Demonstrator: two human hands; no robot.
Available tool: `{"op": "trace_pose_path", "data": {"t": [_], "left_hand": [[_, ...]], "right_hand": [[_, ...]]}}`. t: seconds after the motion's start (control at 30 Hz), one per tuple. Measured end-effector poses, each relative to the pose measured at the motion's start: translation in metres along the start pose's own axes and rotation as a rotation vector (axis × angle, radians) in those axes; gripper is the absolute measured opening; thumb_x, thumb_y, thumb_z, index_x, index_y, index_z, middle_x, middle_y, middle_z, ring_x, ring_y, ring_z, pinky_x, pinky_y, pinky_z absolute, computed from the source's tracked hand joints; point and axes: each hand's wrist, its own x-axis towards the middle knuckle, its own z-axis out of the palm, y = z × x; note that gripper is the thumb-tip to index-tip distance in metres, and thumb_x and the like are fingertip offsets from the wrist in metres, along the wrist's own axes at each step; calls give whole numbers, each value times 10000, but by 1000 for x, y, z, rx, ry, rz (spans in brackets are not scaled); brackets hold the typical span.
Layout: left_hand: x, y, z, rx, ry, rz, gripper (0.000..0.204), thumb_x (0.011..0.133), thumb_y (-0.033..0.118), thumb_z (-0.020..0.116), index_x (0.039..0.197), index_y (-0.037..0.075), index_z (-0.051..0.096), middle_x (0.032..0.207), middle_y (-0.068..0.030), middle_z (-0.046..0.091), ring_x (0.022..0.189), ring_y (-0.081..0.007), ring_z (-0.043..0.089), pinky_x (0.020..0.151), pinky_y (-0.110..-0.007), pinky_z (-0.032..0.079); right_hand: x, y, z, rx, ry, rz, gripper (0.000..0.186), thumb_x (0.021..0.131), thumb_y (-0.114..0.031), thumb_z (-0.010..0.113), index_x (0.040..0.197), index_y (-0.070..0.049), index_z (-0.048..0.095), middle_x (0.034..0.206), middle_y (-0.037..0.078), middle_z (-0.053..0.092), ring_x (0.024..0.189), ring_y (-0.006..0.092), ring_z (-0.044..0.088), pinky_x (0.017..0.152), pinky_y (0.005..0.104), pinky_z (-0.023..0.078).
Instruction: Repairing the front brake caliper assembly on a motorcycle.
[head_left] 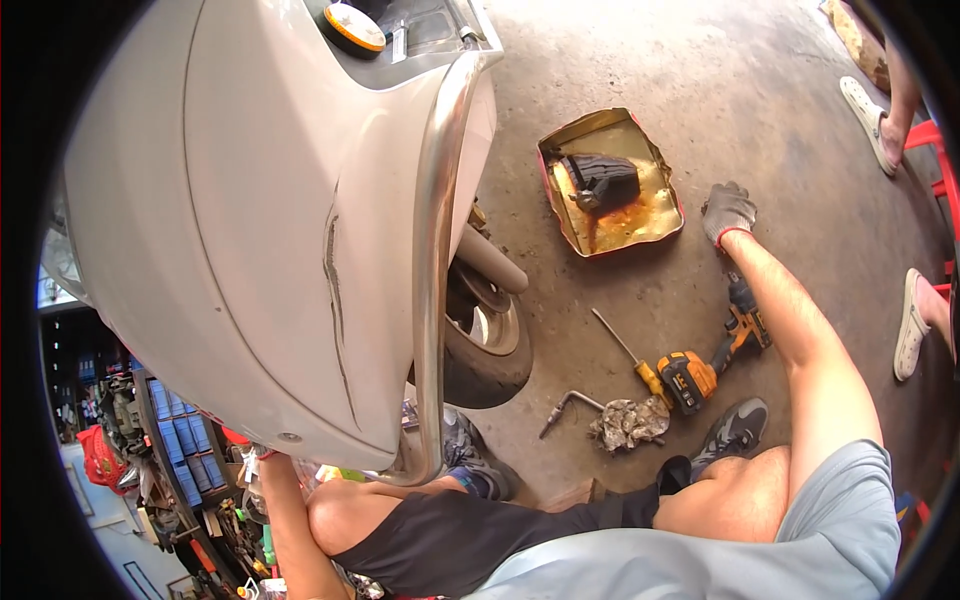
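Note:
My right hand (730, 211), in a grey work glove with a red cuff, is low over the floor to the right of a metal tray. Its fingers are curled, and whatever they may hold is hidden. Inside the shallow, dented tray (640, 232) lies a dark, oily, ribbed part (608, 180) in brown fluid. My left hand (262, 452) reaches beside the white scooter body (270, 220); only its cuff edge shows, the fingers hidden behind the panel. Below my right forearm an orange-and-black cordless driver (742, 328) rests on the floor.
A yellow-handled screwdriver (648, 378), a bent socket wrench (570, 402) and a crumpled dirty rag (630, 424) lie near my feet. The scooter's chrome rail (432, 230) and rear tyre (490, 365) stand left. Another person's shoes (868, 125) and a red stool (935, 150) are at right.

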Motion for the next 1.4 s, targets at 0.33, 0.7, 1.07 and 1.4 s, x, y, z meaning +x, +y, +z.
{"op": "trace_pose_path", "data": {"t": [0.33,0.7,1.07,1.4], "left_hand": [[25,-7,86,137,-88,78,417,1024,337,456,1305,40,536,1266,-133,619,1071,-294,633,892,-425,533],[81,-12,178,355,-269,173,420,1024,346,450,1304,46,538,1271,-138,619,1079,-302,632,894,-434,529],[70,-18,57,770,-561,184,424,1023,355,444,1303,52,541,1276,-142,619,1087,-311,631,897,-443,525],[51,60,-42,952,-620,290,428,1023,364,438,1302,57,543,1280,-147,619,1094,-319,631,899,-450,521]], "right_hand": [[0,11,-26,-61,-185,-205,261,856,-258,572,1075,-135,644,961,171,714,939,388,680,801,493,496],[-32,-9,-37,720,-384,-106,394,917,-345,516,1084,0,606,1028,239,673,972,377,657,872,438,486],[-36,-53,-8,365,-486,84,378,940,-248,421,1157,11,590,1124,311,637,1071,465,610,919,517,470],[-161,-8,-81,582,-507,478,423,960,-292,399,1177,20,583,1178,323,609,1133,486,565,966,530,440]]}}
